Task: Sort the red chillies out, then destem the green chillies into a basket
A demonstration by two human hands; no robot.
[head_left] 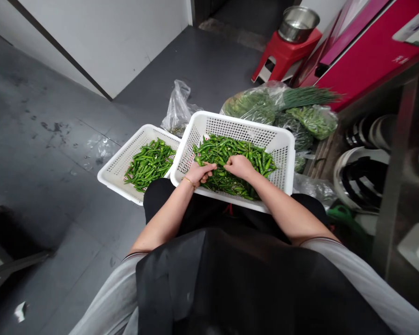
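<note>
A white plastic basket (282, 139) rests on my lap, heaped with green chili peppers (230, 151). Both my hands are in the pile near its front. My left hand (199, 172) is curled closed around some peppers. My right hand (240, 166) is also closed, pinching peppers beside the left. A second white basket (117, 170) stands on the floor to the left, holding a smaller heap of green peppers (150, 163).
Clear bags of green vegetables (293, 114) lie behind the baskets, and an emptier plastic bag (178, 109) sits by the wall. A metal bowl (298, 22) stands on a red stool (282, 56). Shelves with stacked dishes (361, 172) rise on the right. The grey floor is wet.
</note>
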